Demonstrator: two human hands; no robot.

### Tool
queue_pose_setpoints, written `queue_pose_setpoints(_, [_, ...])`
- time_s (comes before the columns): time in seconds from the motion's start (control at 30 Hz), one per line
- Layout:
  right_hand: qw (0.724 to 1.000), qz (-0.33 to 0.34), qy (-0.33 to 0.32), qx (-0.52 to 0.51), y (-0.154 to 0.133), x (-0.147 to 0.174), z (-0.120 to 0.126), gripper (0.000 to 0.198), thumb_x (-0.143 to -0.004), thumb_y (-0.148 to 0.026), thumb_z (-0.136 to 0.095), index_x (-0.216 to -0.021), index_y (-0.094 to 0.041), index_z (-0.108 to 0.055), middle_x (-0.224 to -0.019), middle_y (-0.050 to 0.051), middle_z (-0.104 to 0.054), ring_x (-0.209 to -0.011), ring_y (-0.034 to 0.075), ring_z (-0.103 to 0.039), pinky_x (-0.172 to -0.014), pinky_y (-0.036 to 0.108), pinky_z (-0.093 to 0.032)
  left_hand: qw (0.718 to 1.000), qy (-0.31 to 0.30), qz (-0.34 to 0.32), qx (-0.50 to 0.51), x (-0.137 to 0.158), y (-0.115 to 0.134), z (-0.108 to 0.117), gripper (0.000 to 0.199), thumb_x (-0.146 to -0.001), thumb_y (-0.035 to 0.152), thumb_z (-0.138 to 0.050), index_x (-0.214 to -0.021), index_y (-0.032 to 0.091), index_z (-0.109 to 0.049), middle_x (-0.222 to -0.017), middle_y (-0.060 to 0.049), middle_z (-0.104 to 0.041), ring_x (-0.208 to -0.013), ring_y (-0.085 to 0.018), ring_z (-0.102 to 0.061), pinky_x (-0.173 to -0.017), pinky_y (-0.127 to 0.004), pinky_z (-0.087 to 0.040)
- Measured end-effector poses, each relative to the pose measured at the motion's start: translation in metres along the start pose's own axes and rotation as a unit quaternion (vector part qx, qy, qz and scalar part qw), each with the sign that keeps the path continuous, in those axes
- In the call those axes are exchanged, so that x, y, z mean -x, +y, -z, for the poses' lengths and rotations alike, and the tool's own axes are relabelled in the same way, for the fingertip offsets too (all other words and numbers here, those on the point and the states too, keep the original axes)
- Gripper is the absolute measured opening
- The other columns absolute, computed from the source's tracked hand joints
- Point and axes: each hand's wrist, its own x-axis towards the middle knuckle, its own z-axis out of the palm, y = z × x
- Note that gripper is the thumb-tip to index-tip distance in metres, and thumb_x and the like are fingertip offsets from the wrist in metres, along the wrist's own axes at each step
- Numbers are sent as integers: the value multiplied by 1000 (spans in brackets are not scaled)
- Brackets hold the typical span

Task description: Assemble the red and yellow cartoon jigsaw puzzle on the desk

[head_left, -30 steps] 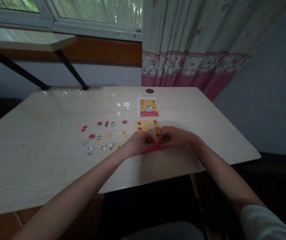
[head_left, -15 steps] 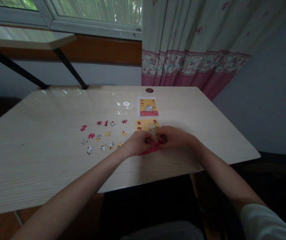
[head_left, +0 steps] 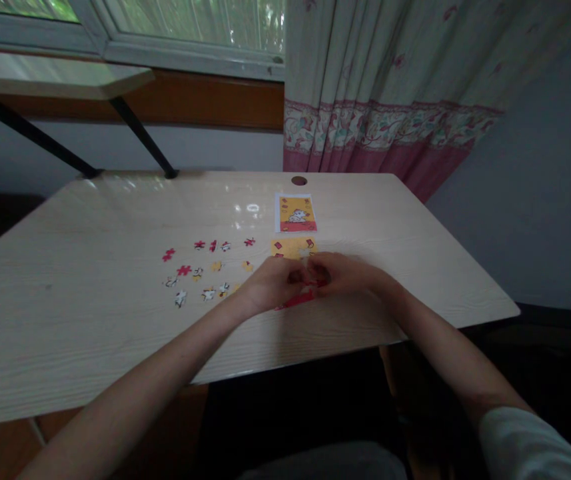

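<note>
A partly assembled jigsaw puzzle point(head_left: 285, 248) lies on the table, its yellow upper part and a red strip along its bottom showing. Over its middle, my left hand point(head_left: 278, 283) and my right hand point(head_left: 342, 275) meet fingertip to fingertip. Both are closed in a pinch around a small red puzzle piece point(head_left: 319, 281), mostly covered by the fingers. Left of the hands, several loose puzzle pieces point(head_left: 184, 270) lie spread in rough rows, some red, some yellow, some white. Just beyond the puzzle is a picture card point(head_left: 298, 213) with a white animal on yellow and red.
The pale wooden table point(head_left: 115, 347) has its front edge close to my body. A round cable hole point(head_left: 298, 181) sits near the back edge. At the back left, a raised shelf point(head_left: 55, 77) stands on black legs. A curtain point(head_left: 365, 127) hangs behind the table.
Both hands have lifted slightly from the red lower part of the puzzle and drawn together, with the red piece between the fingertips. More of the bottom red strip shows below them.
</note>
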Motion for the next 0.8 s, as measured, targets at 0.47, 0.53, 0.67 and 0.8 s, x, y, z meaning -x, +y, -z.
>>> queue_pose_setpoints(0.47, [996, 76, -41, -21, 2, 10, 16, 15, -77, -27, -65, -82, -16, -56, -85, 3, -55, -77, 14, -51, -69, 26, -42, 992, -27, 14, -119, 52, -26, 32, 23, -76, 10, -45, -75, 15, -68, -67, -1, -65, -60, -12, -55, -58, -21, -37])
queue_pose_setpoints(0.53, [997, 69, -26, -4, 2, 16, 16, 11, -79, -24, -63, -83, -16, -58, -86, 3, -56, -79, 15, -52, -72, 27, -42, 991, -24, -7, -129, 56, -28, 30, 22, -77, 10, -46, -75, 15, -68, -67, -1, -64, -61, -12, -55, -60, -22, -39])
queue_pose_setpoints(0.67, [998, 55, 24, 5, 3, 34, 7, 14, -81, -29, -62, -88, -17, -60, -91, 5, -58, -81, 16, -54, -73, 28, -43, 981, 51, -44, -182, 62, -26, 20, 20, -80, 10, -48, -79, 15, -67, -78, -5, -64, -76, -18, -56, -72, -30, -44])
queue_pose_setpoints(0.8, [994, 41, 99, 31, 3, 48, -10, 16, -82, -30, -62, -91, -17, -61, -94, 7, -59, -88, 18, -54, -78, 31, -43, 965, 120, -63, -223, 74, -12, -7, 19, -83, 11, -48, -89, 13, -66, -87, -10, -62, -83, -23, -54, -75, -36, -47])
